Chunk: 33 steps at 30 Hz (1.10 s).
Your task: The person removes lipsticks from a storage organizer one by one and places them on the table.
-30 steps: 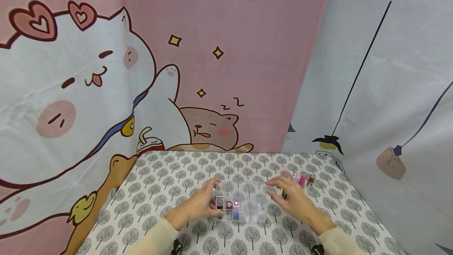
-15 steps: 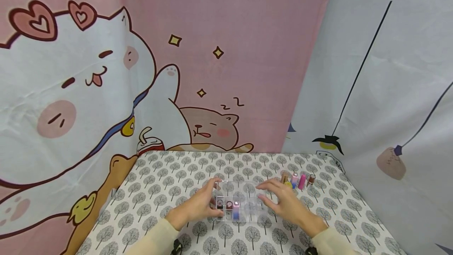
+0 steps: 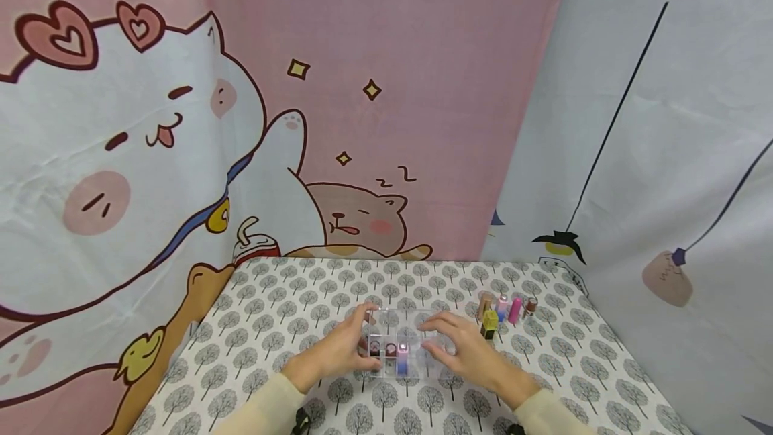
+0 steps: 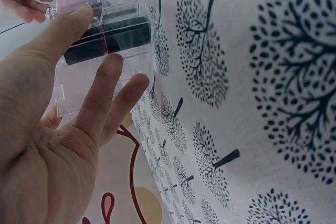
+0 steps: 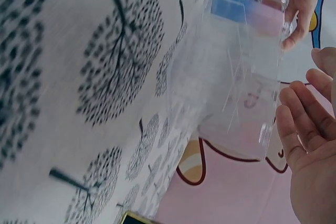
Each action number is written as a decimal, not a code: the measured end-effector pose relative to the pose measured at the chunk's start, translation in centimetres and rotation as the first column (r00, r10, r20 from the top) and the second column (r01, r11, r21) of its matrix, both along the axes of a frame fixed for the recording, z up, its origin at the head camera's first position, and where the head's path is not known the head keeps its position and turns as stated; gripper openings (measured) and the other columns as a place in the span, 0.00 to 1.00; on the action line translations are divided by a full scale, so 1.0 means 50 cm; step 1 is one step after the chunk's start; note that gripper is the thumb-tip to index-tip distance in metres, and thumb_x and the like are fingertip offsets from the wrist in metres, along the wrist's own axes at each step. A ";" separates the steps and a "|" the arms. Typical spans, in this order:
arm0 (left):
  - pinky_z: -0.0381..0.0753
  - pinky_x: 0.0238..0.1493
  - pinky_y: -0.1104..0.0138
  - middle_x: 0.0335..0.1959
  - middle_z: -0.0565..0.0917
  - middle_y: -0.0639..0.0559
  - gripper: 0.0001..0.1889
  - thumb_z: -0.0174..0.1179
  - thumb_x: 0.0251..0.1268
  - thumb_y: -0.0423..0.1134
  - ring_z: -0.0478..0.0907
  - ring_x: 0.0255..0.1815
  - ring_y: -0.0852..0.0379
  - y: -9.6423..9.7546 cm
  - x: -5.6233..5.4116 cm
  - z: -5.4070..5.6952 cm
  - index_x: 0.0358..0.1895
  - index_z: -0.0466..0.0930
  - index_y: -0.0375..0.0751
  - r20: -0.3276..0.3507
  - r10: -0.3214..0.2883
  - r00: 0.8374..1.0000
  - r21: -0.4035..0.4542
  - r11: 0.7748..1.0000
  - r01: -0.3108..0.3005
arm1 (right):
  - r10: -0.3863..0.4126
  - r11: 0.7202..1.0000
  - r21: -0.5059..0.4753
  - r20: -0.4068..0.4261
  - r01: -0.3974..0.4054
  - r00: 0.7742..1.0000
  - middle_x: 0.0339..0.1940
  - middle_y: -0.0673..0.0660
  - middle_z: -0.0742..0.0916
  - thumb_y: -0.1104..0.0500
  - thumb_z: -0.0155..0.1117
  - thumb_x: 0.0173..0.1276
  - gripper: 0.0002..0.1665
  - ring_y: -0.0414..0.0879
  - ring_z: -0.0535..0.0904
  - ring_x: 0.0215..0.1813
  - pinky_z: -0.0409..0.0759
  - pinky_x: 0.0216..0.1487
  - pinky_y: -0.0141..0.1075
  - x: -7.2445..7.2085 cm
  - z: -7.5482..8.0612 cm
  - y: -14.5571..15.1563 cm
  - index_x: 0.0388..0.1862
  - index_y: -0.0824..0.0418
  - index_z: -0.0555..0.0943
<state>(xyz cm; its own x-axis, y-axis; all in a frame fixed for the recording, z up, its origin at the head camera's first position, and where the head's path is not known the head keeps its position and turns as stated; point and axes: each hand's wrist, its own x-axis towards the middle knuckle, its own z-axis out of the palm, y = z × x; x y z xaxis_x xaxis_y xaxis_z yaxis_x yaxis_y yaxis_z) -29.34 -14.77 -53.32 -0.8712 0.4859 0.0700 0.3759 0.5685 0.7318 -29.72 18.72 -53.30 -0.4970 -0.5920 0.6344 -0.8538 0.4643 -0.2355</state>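
Observation:
A clear divided organizer (image 3: 417,366) stands on the table. My left hand (image 3: 335,350) holds its left side, thumb at the near corner and a finger at the far one. Inside, on the left, stand a black lipstick tube (image 4: 123,36), a dark-capped clear tube (image 3: 391,349) and a pink-and-blue tube (image 3: 402,358). My right hand (image 3: 468,351) hovers over the organizer's right part, fingers loosely bent and nothing between them. In the right wrist view a gap shows between those fingertips (image 5: 286,114) and the clear wall.
Beyond my right hand stand a yellow-and-black tube (image 3: 490,325), a tan tube (image 3: 485,305), another pink-and-blue tube (image 3: 502,307), a hot-pink tube (image 3: 515,311) and a brown-capped tube (image 3: 531,307). A tree-print cloth (image 3: 302,314) covers the table; printed curtains (image 3: 447,119) hang behind.
My right hand has moved left, from near the standing tubes to over the organizer's right part, uncovering the yellow-and-black tube. The left hand and organizer have stayed put.

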 end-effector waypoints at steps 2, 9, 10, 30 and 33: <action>0.94 0.45 0.71 0.63 0.85 0.42 0.64 0.90 0.62 0.44 0.89 0.47 0.64 0.000 0.000 0.000 0.94 0.51 0.56 0.001 -0.002 1.000 0.003 1.000 0.002 | 0.004 1.000 0.012 0.028 -0.005 1.000 0.64 0.50 0.94 0.59 0.82 0.79 0.21 0.47 0.94 0.63 0.97 0.66 0.47 0.004 0.001 -0.009 0.67 0.51 0.90; 0.94 0.44 0.71 0.63 0.86 0.42 0.64 0.90 0.62 0.43 0.90 0.47 0.64 -0.002 0.000 0.001 0.94 0.51 0.57 0.000 -0.004 1.000 0.013 1.000 0.004 | 0.017 0.999 0.035 0.094 -0.020 0.995 0.65 0.50 0.94 0.56 0.79 0.82 0.19 0.45 0.93 0.62 0.97 0.66 0.44 0.013 -0.002 -0.037 0.69 0.52 0.90; 0.94 0.44 0.71 0.62 0.86 0.42 0.64 0.90 0.62 0.43 0.90 0.47 0.63 -0.002 0.000 0.002 0.94 0.51 0.57 0.000 -0.005 1.000 0.014 1.000 0.005 | 0.018 0.999 0.040 0.099 -0.022 0.995 0.65 0.51 0.94 0.56 0.78 0.83 0.19 0.45 0.93 0.62 0.97 0.66 0.43 0.013 -0.004 -0.040 0.69 0.52 0.90; 0.94 0.46 0.70 0.61 0.86 0.43 0.63 0.89 0.63 0.47 0.90 0.48 0.65 -0.001 0.001 0.003 0.93 0.52 0.55 -0.010 -0.008 1.000 -0.018 1.000 0.008 | 0.036 0.998 0.032 0.220 -0.044 0.975 0.62 0.52 0.94 0.58 0.79 0.82 0.20 0.48 0.95 0.58 0.98 0.61 0.42 0.017 -0.028 -0.074 0.68 0.59 0.89; 0.94 0.45 0.70 0.60 0.87 0.44 0.63 0.89 0.63 0.46 0.90 0.47 0.64 -0.001 0.001 0.002 0.94 0.52 0.56 -0.006 -0.009 1.000 -0.008 1.000 0.009 | 0.024 0.999 0.037 0.206 -0.032 0.978 0.62 0.51 0.94 0.57 0.79 0.82 0.19 0.46 0.95 0.58 0.98 0.61 0.41 0.017 -0.032 -0.075 0.68 0.58 0.90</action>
<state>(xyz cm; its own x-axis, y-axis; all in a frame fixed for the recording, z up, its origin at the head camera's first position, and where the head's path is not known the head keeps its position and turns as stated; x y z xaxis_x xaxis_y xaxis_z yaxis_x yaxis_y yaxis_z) -29.30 -14.83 -53.21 -0.8663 0.4945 0.0714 0.3856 0.5708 0.7249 -28.87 14.97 -54.91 -0.5970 -0.6304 0.4962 -0.8020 0.4537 -0.3885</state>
